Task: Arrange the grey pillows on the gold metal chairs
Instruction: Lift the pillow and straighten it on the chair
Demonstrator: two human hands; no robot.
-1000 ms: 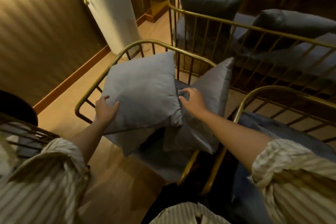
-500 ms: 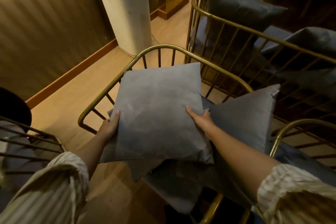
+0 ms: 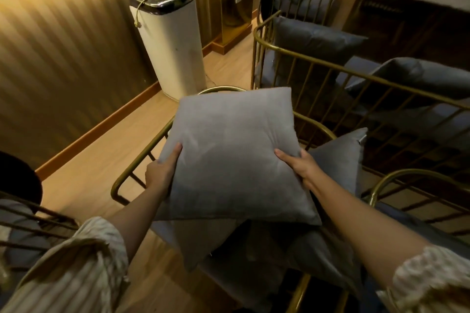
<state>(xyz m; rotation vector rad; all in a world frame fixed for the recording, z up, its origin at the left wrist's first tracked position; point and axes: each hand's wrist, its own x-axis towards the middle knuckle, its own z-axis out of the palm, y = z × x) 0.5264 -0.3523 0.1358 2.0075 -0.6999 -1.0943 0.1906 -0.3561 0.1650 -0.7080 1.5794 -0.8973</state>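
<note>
A square grey pillow (image 3: 234, 152) is held up above a gold metal chair (image 3: 132, 173). My left hand (image 3: 162, 173) grips its left edge and my right hand (image 3: 300, 165) grips its right edge. Below it a second grey pillow (image 3: 340, 162) leans against the chair's right side, and a third pillow (image 3: 201, 244) lies on the seat, partly hidden. The chair's backrest is mostly covered by the held pillow.
A tall white bin (image 3: 173, 51) stands by the striped wall behind the chair. Gold chairs with dark grey pillows (image 3: 312, 40) fill the right side. Another gold chair rim (image 3: 407, 175) curves at the right, and a wire chair (image 3: 30, 221) is at the left.
Both hands have lifted the grey pillow up off the seat and closer to me. My right hand shifted from the pillow's corner to its right edge.
</note>
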